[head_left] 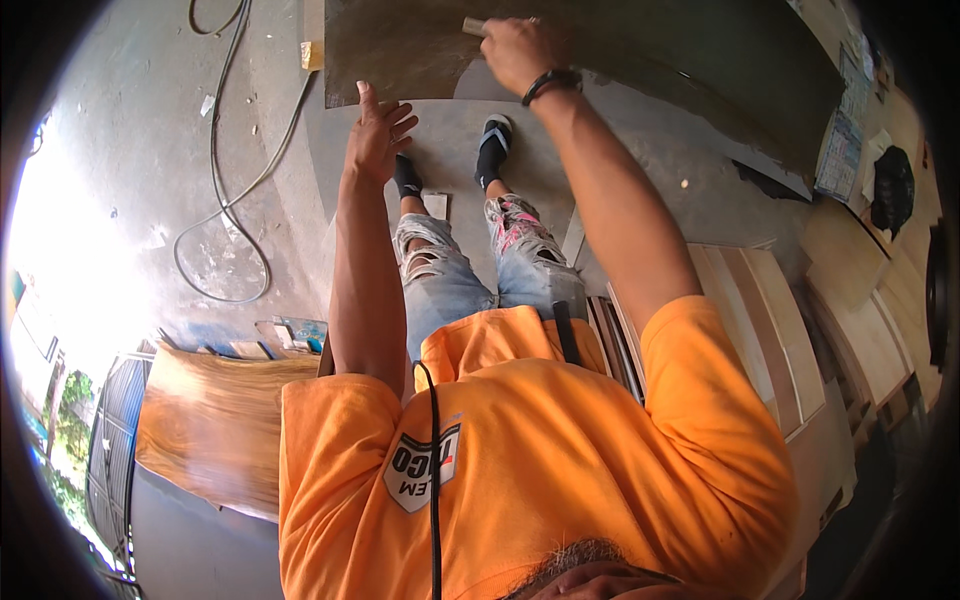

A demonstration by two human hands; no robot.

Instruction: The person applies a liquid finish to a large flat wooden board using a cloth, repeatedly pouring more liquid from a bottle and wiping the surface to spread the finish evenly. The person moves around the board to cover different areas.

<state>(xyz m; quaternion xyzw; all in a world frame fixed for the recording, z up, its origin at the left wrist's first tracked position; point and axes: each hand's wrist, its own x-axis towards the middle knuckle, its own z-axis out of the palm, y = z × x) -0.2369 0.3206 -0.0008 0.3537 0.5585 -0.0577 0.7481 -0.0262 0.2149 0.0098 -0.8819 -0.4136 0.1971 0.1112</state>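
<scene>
A large dark brown panel [640, 60] with a smeared, glossy-looking surface lies across the far side in front of me. My right hand [522, 55], closed and slightly blurred, is over the panel. From its left side sticks out the end of a small pale flat piece [474, 27]; the rest is hidden in my fingers, so its kind is unclear. At the panel's near left edge, my left hand [378, 135] is held with thumb and fingers apart and nothing in it. Whether its thumb touches the edge I cannot tell.
A cable [215, 150] loops over the concrete floor at left. A small yellowish block [312, 55] sits by the panel's left end. Glossy wood-grain board [215, 425] stands behind at left. Stacked wooden boards [765, 320] and a black bag [893, 190] are at right.
</scene>
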